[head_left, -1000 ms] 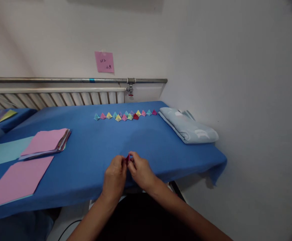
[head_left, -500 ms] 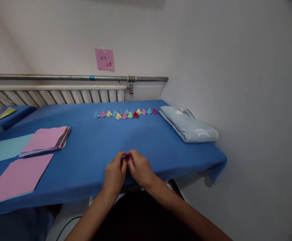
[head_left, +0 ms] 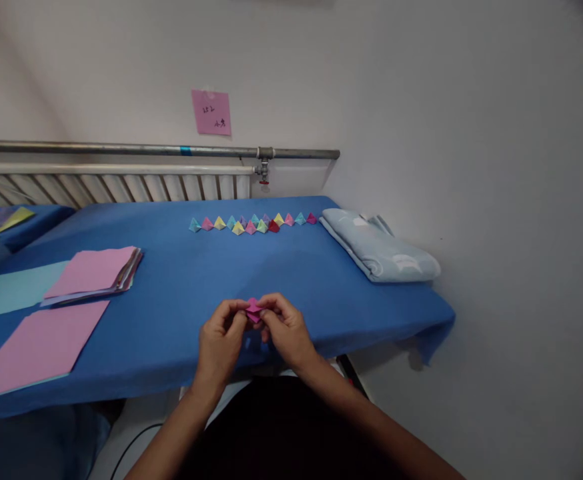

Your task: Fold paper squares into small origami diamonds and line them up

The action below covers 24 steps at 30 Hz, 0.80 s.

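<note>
A small magenta folded paper piece (head_left: 254, 311) is held just above the near part of the blue-covered table (head_left: 166, 320). My left hand (head_left: 222, 337) pinches its left side between thumb and forefinger. On the opposite side, my right hand (head_left: 286, 330) grips it the same way. Between the fingertips the paper shows folded layers with a gap across the middle. Farther back stands a row of small folded paper shapes (head_left: 250, 227) in several colours, some in front of others.
To the left lie a stack of coloured paper (head_left: 91, 270), pink sheets (head_left: 41, 347) and a light blue sheet (head_left: 11, 293). A folded pale blue cloth (head_left: 376, 247) rests by the right wall. Behind the table run a radiator (head_left: 171, 185) and a metal pipe (head_left: 136, 149).
My hands have moved slightly apart, and the magenta paper now shows more of its surface between them. The view has shifted a little.
</note>
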Each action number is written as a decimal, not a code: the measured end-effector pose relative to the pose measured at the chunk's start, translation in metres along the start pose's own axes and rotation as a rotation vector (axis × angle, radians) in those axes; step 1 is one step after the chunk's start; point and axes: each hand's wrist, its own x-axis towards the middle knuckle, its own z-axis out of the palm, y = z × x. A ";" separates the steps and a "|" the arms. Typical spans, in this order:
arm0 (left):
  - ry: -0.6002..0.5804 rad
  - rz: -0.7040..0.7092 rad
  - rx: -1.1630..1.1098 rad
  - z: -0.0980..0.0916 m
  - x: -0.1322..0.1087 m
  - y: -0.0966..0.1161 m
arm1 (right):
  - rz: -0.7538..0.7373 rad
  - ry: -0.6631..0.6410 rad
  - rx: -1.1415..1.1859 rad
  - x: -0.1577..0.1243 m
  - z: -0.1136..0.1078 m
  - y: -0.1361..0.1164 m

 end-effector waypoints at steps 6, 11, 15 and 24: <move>-0.053 -0.140 -0.271 -0.005 -0.003 0.008 | 0.018 -0.008 0.093 -0.005 0.001 -0.001; -0.044 -0.243 -0.402 -0.011 -0.004 0.003 | 0.008 -0.054 0.033 -0.010 -0.001 -0.005; -0.042 -0.249 -0.416 -0.016 -0.005 0.001 | 0.022 -0.072 0.064 -0.012 0.002 -0.007; -0.031 -0.283 -0.416 -0.018 -0.007 -0.001 | 0.044 -0.103 0.095 -0.014 0.005 -0.005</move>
